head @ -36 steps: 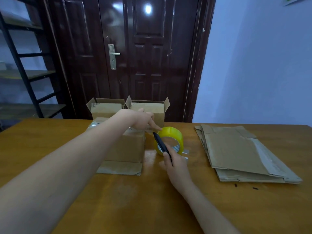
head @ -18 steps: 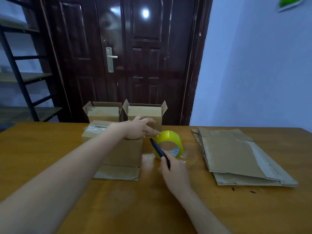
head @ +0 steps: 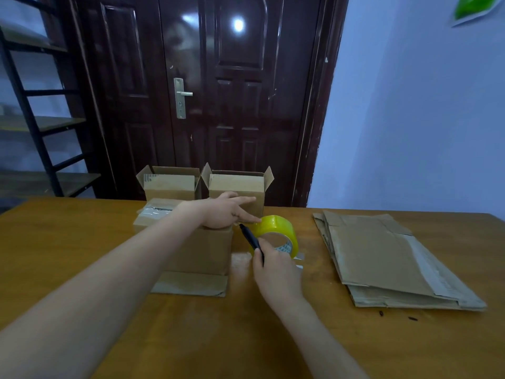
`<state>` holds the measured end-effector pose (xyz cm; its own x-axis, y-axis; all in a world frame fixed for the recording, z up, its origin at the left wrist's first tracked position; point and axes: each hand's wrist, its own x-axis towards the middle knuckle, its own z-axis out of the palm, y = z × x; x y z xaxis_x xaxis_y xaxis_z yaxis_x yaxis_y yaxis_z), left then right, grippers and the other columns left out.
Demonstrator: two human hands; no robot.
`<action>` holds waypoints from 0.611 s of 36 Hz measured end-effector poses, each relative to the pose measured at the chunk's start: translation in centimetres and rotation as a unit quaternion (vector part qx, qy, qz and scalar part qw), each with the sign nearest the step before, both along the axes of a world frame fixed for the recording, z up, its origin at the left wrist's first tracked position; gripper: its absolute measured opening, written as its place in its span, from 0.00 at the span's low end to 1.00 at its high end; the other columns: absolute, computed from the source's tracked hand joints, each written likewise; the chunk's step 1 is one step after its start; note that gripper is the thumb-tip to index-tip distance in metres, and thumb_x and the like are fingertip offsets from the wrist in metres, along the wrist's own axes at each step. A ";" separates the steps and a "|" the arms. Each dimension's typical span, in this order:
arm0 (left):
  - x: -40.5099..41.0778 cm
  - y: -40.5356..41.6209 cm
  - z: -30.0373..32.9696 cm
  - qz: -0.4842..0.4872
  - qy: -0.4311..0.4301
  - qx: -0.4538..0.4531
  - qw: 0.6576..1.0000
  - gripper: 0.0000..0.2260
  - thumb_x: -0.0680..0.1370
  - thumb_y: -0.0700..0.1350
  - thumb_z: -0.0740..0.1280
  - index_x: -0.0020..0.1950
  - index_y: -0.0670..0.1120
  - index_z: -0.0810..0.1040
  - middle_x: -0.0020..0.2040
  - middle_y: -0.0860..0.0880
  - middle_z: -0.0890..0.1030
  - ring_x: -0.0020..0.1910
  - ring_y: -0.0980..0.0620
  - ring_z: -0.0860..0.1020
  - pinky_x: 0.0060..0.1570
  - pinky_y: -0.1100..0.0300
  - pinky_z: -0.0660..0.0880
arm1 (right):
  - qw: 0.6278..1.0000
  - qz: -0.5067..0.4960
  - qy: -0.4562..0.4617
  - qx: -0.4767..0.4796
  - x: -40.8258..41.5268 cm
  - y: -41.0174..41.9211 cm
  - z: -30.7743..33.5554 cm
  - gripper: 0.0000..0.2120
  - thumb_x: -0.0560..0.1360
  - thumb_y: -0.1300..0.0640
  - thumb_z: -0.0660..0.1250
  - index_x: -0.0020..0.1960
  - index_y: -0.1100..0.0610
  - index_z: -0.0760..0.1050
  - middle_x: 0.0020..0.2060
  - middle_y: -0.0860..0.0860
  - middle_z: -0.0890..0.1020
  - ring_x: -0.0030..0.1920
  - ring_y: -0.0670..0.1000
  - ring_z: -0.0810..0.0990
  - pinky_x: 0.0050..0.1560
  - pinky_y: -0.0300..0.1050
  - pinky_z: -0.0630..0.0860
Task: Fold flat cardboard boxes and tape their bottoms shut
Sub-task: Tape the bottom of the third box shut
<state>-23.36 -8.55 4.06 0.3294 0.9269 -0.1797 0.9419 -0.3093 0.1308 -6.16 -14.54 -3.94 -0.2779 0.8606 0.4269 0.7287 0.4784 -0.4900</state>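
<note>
**Cutting the tape on box three**

Head view: left hand [head: 226,212] lies on top of the box [head: 199,250] in front, fingers straight and spread, fingertips reaching to the yellow tape roll [head: 276,233]. It presses, grips nothing. Right hand [head: 276,272] is curled round a black cutter [head: 251,242], tip pointing up-left into the gap between box and roll. Blade itself too small to see.

The box stands upside down near the table [head: 82,255] centre, one flap splayed flat toward the camera, glossy tape visible along its top at the far left end. The roll stands on edge, just right of the box.

Step in hand, my read: sever the tape run between roll and box.
- Keep the left palm pressing so the strip stays taut.
- Cut close to the box edge, blade angled away from the left fingertips; they sit very near the cutter tip.
- Smooth the tail down the side afterwards.

Count:
- Boxes: 3 (one in work, two finished boxes [head: 207,184] open-topped behind it, side by side)
- Flat stack [head: 382,255]: 1 pile at right, sheets not countable
- Tape rolls: 1
- Cutters: 1
</note>
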 end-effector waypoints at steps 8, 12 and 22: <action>-0.1 -0.1 0.0 0.000 -0.001 -0.008 1.000 0.24 0.82 0.40 0.50 0.69 0.67 0.67 0.78 0.60 0.44 0.77 0.48 0.41 0.72 0.39 0.44 | 0.997 -0.016 -0.073 0.024 -0.2 0.5 1.3 0.13 0.81 0.54 0.53 0.56 0.56 0.74 0.44 0.56 0.82 0.44 0.57 0.81 0.36 0.46 0.73; -0.1 0.1 -0.1 0.000 -0.001 -0.003 1.000 0.25 0.82 0.39 0.50 0.69 0.68 0.66 0.78 0.61 0.44 0.77 0.49 0.40 0.72 0.40 0.45 | 0.986 0.007 -0.157 -0.058 -0.7 0.7 -0.1 0.12 0.79 0.55 0.56 0.53 0.57 0.77 0.45 0.57 0.81 0.46 0.58 0.81 0.38 0.45 0.72; -0.4 0.4 -0.7 -0.001 -0.020 0.014 1.000 0.26 0.81 0.39 0.51 0.66 0.70 0.67 0.77 0.62 0.45 0.77 0.51 0.41 0.70 0.33 0.45 | 0.961 0.147 -0.101 -0.214 2.2 -1.0 0.8 0.06 0.76 0.58 0.59 0.49 0.54 0.74 0.34 0.49 0.74 0.31 0.48 0.72 0.28 0.39 0.66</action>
<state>-23.80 -8.15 3.39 0.3373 0.9310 -0.1397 0.9355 -0.3149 0.1602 -4.00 -15.57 -3.15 -0.5753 0.8172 -0.0356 0.6939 0.4645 -0.5502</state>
